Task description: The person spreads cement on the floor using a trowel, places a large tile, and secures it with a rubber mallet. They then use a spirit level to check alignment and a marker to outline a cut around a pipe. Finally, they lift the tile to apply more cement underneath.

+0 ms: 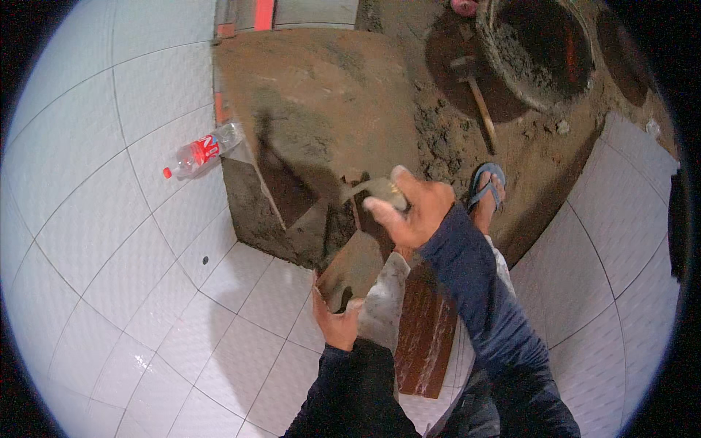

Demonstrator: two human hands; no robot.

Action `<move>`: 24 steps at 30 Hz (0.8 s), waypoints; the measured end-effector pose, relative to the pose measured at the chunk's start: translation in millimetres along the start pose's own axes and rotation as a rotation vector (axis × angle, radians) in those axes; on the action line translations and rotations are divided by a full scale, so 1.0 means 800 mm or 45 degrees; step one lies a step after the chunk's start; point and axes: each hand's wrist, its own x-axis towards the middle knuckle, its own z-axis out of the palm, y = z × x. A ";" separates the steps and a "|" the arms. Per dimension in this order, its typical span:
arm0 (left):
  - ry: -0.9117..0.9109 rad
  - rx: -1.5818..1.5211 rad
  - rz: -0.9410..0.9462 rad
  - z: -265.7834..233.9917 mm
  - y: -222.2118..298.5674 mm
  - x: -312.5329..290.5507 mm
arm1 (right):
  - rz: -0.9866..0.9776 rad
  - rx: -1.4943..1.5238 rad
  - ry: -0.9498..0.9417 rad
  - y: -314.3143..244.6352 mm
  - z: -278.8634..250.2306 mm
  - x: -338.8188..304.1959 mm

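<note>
My left hand (337,323) grips the near edge of a grey-brown tile piece (356,264), tilted above the white floor tiles. Just beyond it and to the right, my right hand (420,210) is closed around a hand tool (387,191) with a thick pale part and a narrow grey neck. Motion blur and shadow hide the tool's far end, so its exact kind is unclear. Both hands are at the near edge of a raised bed of brown mortar (328,95), whose dark broken side drops toward the floor.
A plastic bottle with a red cap (197,155) lies left of the bed. At the far right are a round mortar tub (540,55) and a wooden-handled hammer (478,102). My sandalled foot (485,190) rests on the dirt; a reddish-brown board (427,336) lies below my arms.
</note>
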 end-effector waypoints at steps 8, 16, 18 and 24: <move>0.040 -0.197 -0.027 0.002 0.032 0.007 | 0.365 -0.183 0.071 -0.028 0.012 0.006; 0.003 -0.249 -0.041 0.008 0.018 0.004 | 0.361 -0.143 0.067 -0.035 0.007 0.033; 0.059 -0.106 0.000 0.003 0.012 0.005 | 0.552 -0.177 0.088 0.023 -0.005 0.070; 0.027 -0.263 -0.021 -0.001 0.024 0.009 | 0.531 -0.202 0.130 0.028 0.005 0.080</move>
